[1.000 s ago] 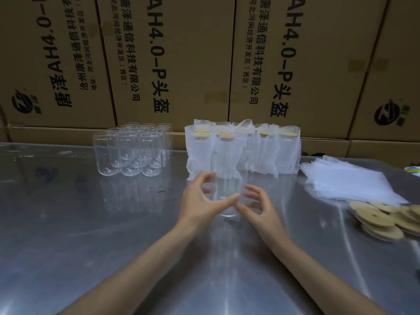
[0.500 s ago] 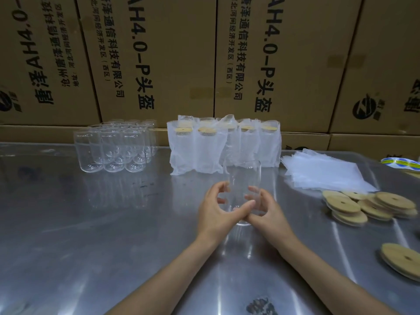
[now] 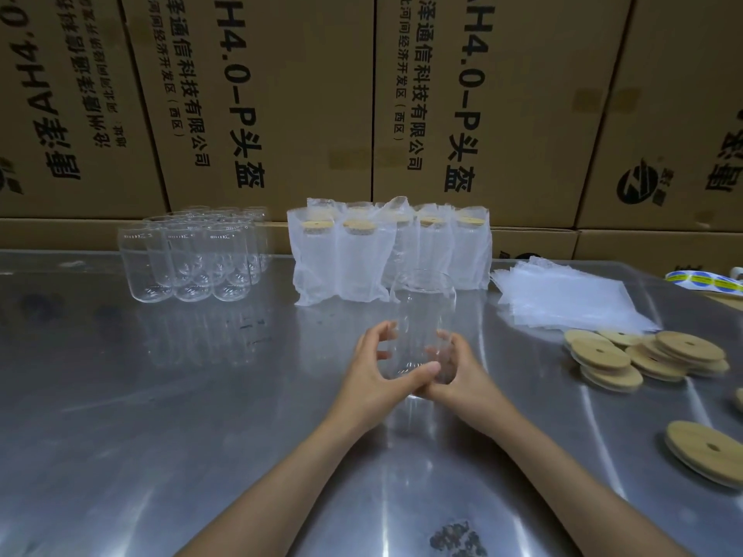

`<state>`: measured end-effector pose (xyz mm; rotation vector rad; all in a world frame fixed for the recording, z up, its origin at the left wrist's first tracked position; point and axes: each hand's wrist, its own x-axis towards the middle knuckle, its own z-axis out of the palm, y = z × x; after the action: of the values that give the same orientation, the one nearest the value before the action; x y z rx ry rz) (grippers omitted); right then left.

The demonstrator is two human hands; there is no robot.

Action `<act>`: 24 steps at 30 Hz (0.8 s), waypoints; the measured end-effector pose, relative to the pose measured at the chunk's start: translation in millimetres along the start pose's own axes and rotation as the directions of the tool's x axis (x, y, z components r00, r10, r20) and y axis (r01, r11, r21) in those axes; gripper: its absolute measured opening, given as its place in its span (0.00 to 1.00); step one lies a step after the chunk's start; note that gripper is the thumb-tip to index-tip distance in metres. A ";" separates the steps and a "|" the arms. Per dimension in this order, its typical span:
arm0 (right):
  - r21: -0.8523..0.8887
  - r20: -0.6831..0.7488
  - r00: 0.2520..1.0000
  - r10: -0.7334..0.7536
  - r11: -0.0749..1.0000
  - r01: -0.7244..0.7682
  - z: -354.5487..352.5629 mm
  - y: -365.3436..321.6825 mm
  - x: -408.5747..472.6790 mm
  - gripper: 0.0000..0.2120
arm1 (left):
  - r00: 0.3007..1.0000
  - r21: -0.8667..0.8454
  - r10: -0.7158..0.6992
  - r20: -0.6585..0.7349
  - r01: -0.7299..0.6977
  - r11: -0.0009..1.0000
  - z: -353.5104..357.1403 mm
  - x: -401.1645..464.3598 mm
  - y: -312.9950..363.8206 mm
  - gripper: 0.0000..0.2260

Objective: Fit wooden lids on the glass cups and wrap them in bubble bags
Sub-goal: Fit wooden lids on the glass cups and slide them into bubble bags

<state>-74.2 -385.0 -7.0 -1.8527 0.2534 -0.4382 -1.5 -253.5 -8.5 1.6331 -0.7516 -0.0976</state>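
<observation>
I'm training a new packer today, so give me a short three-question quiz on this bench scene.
1. True or false: the clear glass cup held by both hands (left, right) already has a lid.
2. On which side of the person do the round wooden lids lie?
3. The flat white bubble bags lie: A) behind the lids, B) beside the empty cups.

Key: 1 false; 2 right; 3 A.

Clear, colourless glass cup (image 3: 423,315) and same for the glass cups (image 3: 193,259) at back left; bubble bags (image 3: 571,303) are milky white w/ fine dotted texture. Wooden lids (image 3: 643,355) pale tan w/ dark centre hole, surface (image 3: 161,416) shiny silver-grey w/ a dark blotch. Cardboard boxes (image 3: 281,94) brown w/ black lettering & round logo; sticker roll (image 3: 703,282) yellow & blue.
</observation>
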 end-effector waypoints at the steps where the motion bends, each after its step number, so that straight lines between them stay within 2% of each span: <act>1: -0.041 0.070 0.997 0.015 0.999 -0.012 -6.1 -1.8 -1.2 0.45 | 1.000 0.002 -0.008 0.011 0.008 1.000 -1.2 0.3 -0.6 0.33; 3: -0.098 0.175 0.983 0.061 0.994 -0.045 -19.2 -6.6 -2.6 0.49 | 0.999 0.007 -0.037 0.022 0.036 0.999 -3.5 1.0 -1.9 0.34; 5: -0.118 0.102 0.992 0.076 0.991 -0.064 -31.7 -8.8 -1.6 0.43 | 0.998 0.008 -0.045 0.031 0.045 0.999 -4.9 1.6 -3.5 0.30; 7: -0.297 -0.172 0.985 0.027 0.952 -0.078 -46.2 -3.2 1.8 0.33 | 0.998 0.007 -0.044 0.035 0.043 0.999 -5.6 2.1 -4.5 0.27; 9: -0.575 -0.427 0.902 -0.072 0.791 -0.209 -62.2 6.2 3.5 0.27 | 0.998 0.008 -0.050 0.040 0.050 0.999 -6.2 1.9 -4.5 0.28; 10: -0.633 -0.513 0.852 -0.109 0.718 -0.289 -70.8 11.9 3.9 0.25 | 0.998 0.009 -0.055 0.043 0.055 0.998 -6.5 1.8 -4.1 0.29; 11: -0.636 -0.584 0.801 -0.130 0.686 -0.353 -78.7 17.2 4.2 0.25 | 0.997 0.009 -0.057 0.044 0.057 0.998 -6.5 1.7 -3.8 0.29; 13: -0.589 -0.688 0.709 -0.153 0.688 -0.423 -91.1 25.5 5.6 0.24 | 0.998 0.003 -0.049 0.040 0.049 0.999 -6.2 1.6 -3.5 0.29; 15: -0.565 -0.738 0.656 -0.159 0.677 -0.472 -99.0 31.3 9.1 0.24 | 0.998 -0.002 -0.042 0.042 0.042 0.999 -6.0 1.6 -3.0 0.28; 20: -0.462 -0.785 0.617 0.052 0.615 -0.639 -110.0 36.2 17.9 0.22 | 0.998 -0.005 -0.045 0.043 0.045 0.999 -6.4 1.2 -1.4 0.29; 24: -0.494 -0.770 0.637 0.038 0.598 -0.632 -110.2 37.1 17.7 0.19 | 0.998 -0.012 -0.040 0.042 0.041 0.999 -5.9 0.7 -0.8 0.27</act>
<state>-102.8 -499.1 -9.0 -2.2380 1.5486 -0.8196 2.1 -248.8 -7.7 1.6386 -0.7486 -0.1662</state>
